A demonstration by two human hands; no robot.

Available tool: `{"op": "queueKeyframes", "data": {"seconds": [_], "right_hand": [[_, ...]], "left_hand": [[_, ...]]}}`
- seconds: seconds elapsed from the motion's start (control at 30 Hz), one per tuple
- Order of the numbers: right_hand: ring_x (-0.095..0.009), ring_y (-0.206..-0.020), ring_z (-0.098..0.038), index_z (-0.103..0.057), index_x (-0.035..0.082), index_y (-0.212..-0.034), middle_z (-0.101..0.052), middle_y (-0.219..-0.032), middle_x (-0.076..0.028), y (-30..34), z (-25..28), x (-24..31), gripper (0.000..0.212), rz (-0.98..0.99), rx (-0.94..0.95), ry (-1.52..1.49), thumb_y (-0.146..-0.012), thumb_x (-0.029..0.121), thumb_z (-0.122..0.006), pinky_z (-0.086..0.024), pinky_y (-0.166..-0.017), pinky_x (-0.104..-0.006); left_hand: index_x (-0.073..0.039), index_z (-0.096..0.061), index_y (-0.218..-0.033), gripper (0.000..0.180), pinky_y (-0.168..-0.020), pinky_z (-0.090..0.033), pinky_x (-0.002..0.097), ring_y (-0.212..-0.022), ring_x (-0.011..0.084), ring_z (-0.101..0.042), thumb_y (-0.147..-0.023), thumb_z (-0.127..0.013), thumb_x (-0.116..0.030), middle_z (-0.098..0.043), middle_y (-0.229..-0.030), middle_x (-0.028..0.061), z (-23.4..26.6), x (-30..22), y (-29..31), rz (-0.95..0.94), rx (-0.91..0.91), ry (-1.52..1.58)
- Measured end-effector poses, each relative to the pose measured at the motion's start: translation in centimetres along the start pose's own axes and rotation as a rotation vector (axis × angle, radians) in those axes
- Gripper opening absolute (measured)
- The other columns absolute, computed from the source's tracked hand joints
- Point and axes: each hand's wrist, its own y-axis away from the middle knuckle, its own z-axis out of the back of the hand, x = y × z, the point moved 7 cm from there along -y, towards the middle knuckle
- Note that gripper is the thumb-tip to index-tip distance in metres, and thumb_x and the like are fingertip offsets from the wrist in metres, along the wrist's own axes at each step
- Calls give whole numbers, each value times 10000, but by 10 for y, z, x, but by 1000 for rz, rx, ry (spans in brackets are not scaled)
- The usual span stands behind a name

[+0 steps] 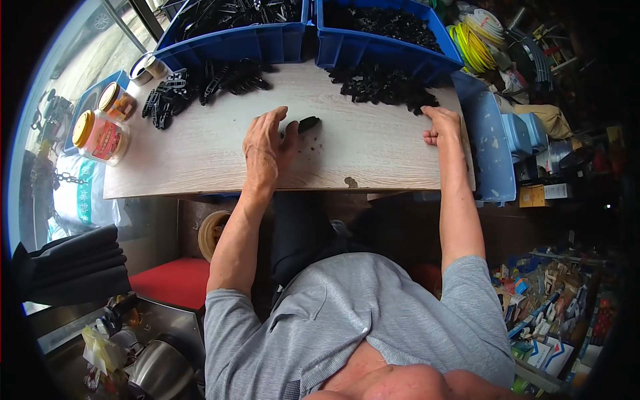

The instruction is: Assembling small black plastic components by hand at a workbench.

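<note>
My left hand (268, 143) is over the middle of the table, closed on a black plastic piece (309, 124). The far end of that piece sticks out to the right past my thumb, and the rest is hidden by the hand. On the right, my right hand (443, 125) reaches the near edge of a pile of small black plastic parts (380, 85). Its thumb and forefinger come together at a small black part (427, 107); whether they grip it firmly is hard to make out. Longer black plastic pieces (170, 93) lie heaped at the far left.
Two blue bins, one left (233, 45) and one right (380, 52), stand at the back, filled with black parts. Clear jars with yellow lids (100, 139) sit at the left edge. A light-blue bin (490, 143) adjoins the table's right side. Dark crumbs dot the tabletop (373, 150).
</note>
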Motion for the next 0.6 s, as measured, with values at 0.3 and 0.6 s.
{"op": "queueKeyframes", "data": {"seconds": [0.3, 0.6], "right_hand": [[-185, -447, -562, -701, 88, -1009, -453, -540, -15, 1, -1, -2, 220, 20, -15, -35, -846, 226, -754, -506, -424, -334], [-173, -456, -569, -689, 65, -1019, -591, -641, -73, 2, -4, -2, 224, 42, 28, -19, -849, 194, -757, -495, -406, -307]], "left_hand": [[-45, -674, -1020, 218, -763, -532, 380, -835, 289, -666, -821, -745, -97, -717, -919, 98, -2, 12, 3, 109, 15, 75], [-47, -674, -993, 185, -754, -529, 379, -822, 296, -665, -829, -735, -107, -712, -877, 101, -5, 12, 2, 116, 50, 92]]}}
